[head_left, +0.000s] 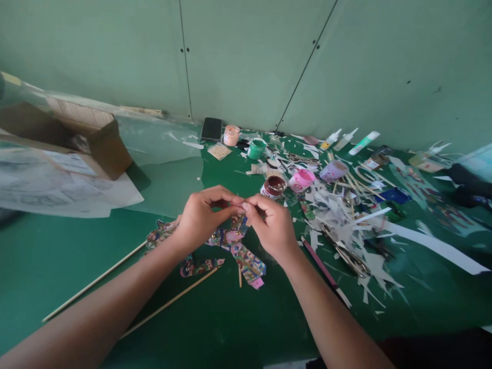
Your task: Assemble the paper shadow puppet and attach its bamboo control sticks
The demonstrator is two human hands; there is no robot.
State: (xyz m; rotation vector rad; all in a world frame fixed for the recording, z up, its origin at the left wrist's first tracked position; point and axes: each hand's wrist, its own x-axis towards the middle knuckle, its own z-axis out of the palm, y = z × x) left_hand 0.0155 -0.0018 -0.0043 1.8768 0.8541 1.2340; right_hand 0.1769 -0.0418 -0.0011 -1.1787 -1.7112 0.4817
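My left hand point(202, 212) and my right hand point(271, 223) meet fingertip to fingertip above the green table, each in a pinch. Whatever lies between the fingers is too small or too hidden to name. Below them rests a jointed, brightly patterned cut-out figure point(249, 261), partly covered by my hands and left forearm. One of its limbs point(200, 267) lies lower left, with a thin wooden stick point(172, 301) running from its tip. A second stick point(94, 281) reaches from the piece on the left point(157, 234). A short stick end shows under the figure.
Open paint jars in dark red point(274, 187), pink point(302, 179), lilac point(333, 170), green point(257, 148) and peach point(231, 135) stand beyond my hands. Paper scraps point(338, 210), scissors point(346, 251) and a purple pencil-like stick point(321, 264) lie right. A cardboard box point(107, 148) sits left.
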